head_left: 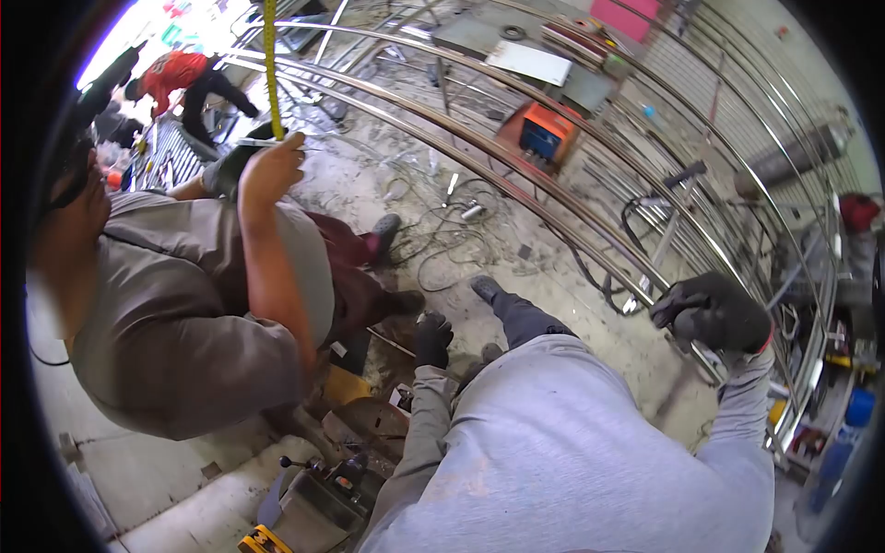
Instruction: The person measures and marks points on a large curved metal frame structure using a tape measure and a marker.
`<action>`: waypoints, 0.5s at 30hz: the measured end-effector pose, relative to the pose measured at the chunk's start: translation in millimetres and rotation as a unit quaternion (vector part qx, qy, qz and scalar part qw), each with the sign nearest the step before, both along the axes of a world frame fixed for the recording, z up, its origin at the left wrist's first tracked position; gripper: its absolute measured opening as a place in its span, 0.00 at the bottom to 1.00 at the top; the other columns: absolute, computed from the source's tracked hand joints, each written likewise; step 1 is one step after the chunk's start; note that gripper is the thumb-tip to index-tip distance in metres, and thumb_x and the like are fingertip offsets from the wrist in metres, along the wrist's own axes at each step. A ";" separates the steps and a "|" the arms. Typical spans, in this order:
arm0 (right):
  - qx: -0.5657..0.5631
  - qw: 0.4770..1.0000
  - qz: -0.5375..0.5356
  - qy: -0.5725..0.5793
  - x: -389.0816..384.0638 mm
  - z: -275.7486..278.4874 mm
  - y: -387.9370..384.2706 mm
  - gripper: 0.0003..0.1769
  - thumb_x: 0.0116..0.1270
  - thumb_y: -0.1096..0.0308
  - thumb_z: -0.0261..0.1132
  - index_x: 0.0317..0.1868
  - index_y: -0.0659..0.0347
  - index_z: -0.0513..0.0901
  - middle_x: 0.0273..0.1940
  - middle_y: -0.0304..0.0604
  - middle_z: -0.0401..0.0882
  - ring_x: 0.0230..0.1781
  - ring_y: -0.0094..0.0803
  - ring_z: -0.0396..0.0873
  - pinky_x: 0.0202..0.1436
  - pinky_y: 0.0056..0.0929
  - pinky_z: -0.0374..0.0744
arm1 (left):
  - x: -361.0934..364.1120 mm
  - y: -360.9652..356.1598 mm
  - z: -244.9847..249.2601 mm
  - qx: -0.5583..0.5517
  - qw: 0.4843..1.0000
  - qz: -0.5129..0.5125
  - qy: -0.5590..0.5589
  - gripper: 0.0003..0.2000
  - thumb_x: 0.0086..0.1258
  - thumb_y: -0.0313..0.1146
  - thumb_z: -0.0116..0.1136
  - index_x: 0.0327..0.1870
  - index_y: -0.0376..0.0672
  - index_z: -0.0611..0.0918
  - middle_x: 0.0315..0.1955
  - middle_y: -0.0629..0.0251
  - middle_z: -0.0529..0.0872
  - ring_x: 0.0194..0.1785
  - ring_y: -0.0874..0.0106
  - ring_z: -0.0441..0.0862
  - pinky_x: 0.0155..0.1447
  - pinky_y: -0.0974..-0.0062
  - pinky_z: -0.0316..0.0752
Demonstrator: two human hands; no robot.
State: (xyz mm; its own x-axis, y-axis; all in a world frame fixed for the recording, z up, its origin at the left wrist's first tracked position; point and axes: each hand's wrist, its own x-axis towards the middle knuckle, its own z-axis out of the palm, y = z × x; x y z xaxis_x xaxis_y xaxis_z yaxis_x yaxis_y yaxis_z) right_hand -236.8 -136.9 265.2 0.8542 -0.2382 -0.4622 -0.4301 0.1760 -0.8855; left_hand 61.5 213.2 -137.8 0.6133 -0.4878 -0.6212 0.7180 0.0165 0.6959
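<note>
My right hand (714, 313), in a dark glove, is closed around the near end of long shiny metal tubes (516, 166) that run away to the upper left. Low in front of my body, my left hand (431, 339), also in a black glove, has its fingers curled. What it holds, if anything, is too small to make out. On the left stands a co-worker in a grey shirt (184, 304). That person's raised hand (272, 170) grips an extended yellow tape measure (271, 74), which reaches up past the tubes.
An orange and blue machine (542, 131) stands beyond the tubes. Cables (452, 226) lie tangled on the dusty floor. More metal tubes (774, 120) are racked at right, near a grey cylinder (797, 161). A machine (323, 498) is at lower left. A person in red (175, 78) bends farther back.
</note>
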 end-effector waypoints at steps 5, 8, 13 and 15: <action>-0.063 0.992 0.041 0.099 -56.2 -58.9 83.7 0.18 0.70 0.61 0.68 0.51 0.66 0.88 0.31 0.42 0.87 0.27 0.21 0.81 0.27 0.22 0.75 | -42.8 56.4 -65.2 -0.048 0.996 -0.070 0.025 0.07 0.81 0.44 0.47 0.39 0.59 0.73 0.29 0.74 0.71 0.32 0.72 0.73 0.31 0.70 0.67; -0.040 0.973 -0.040 0.224 -88.3 -78.2 122.7 0.17 0.75 0.54 0.67 0.49 0.60 0.89 0.26 0.35 0.85 0.15 0.17 0.68 0.18 0.23 0.66 | -57.1 80.8 -90.0 -0.169 0.959 -0.226 -0.005 0.09 0.80 0.42 0.44 0.33 0.59 0.68 0.27 0.74 0.66 0.30 0.73 0.67 0.30 0.73 0.62; -0.042 0.958 -0.151 0.238 -161.5 -145.9 148.1 0.17 0.70 0.59 0.68 0.50 0.63 0.88 0.31 0.40 0.87 0.25 0.23 0.80 0.26 0.26 0.77 | -99.7 64.1 -79.7 0.030 0.941 -0.260 -0.217 0.07 0.82 0.35 0.45 0.40 0.49 0.74 0.30 0.70 0.74 0.32 0.73 0.74 0.36 0.74 0.71; -0.058 0.959 -0.154 0.232 -183.5 -156.8 148.3 0.17 0.69 0.61 0.68 0.50 0.64 0.88 0.32 0.41 0.87 0.25 0.24 0.80 0.26 0.27 0.78 | -131.8 36.3 -2.1 0.069 0.977 -0.171 -0.107 0.07 0.83 0.37 0.47 0.48 0.46 0.77 0.36 0.65 0.80 0.38 0.69 0.79 0.42 0.71 0.76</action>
State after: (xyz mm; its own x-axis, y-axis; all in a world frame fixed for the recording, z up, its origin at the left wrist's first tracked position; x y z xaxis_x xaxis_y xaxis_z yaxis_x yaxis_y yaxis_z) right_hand -420.4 11.3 108.4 0.4442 -0.5187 -0.7305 -0.7256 0.2701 -0.6329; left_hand -70.4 249.5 -140.0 0.5530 -0.6069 -0.5709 0.5026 -0.3034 0.8095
